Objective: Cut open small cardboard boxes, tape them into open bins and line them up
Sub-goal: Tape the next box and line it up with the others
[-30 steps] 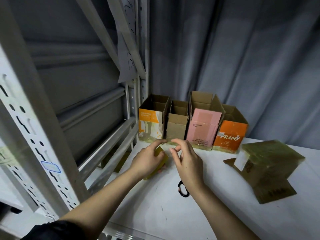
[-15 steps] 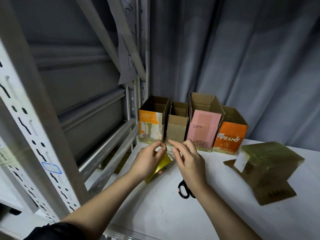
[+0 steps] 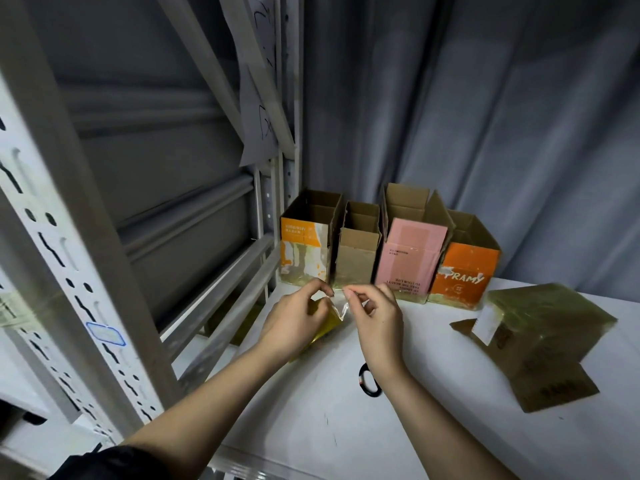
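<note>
My left hand (image 3: pixel 294 320) grips a yellowish roll of tape (image 3: pixel 329 322) held just above the white table (image 3: pixel 311 427). My right hand (image 3: pixel 375 315) pinches the free end of the tape strip (image 3: pixel 341 308), drawn a short way off the roll between the two hands. Behind them several open cardboard bins stand in a row against the curtain: an orange-and-white bin (image 3: pixel 304 251), a plain brown bin (image 3: pixel 356 258), a pink bin (image 3: pixel 410 258) and an orange bin (image 3: pixel 464 268). A tape-wrapped cardboard box (image 3: pixel 543 323) lies tilted at the right.
Black scissor handles (image 3: pixel 369 384) lie on the table, partly hidden by my right wrist. A white metal shelving frame (image 3: pixel 69 271) stands close on the left. A grey curtain (image 3: pixel 485 116) hangs behind the bins.
My right hand has caught the tape end and drawn it away from the roll. My left hand has tilted the roll up a little. The boxes have not moved.
</note>
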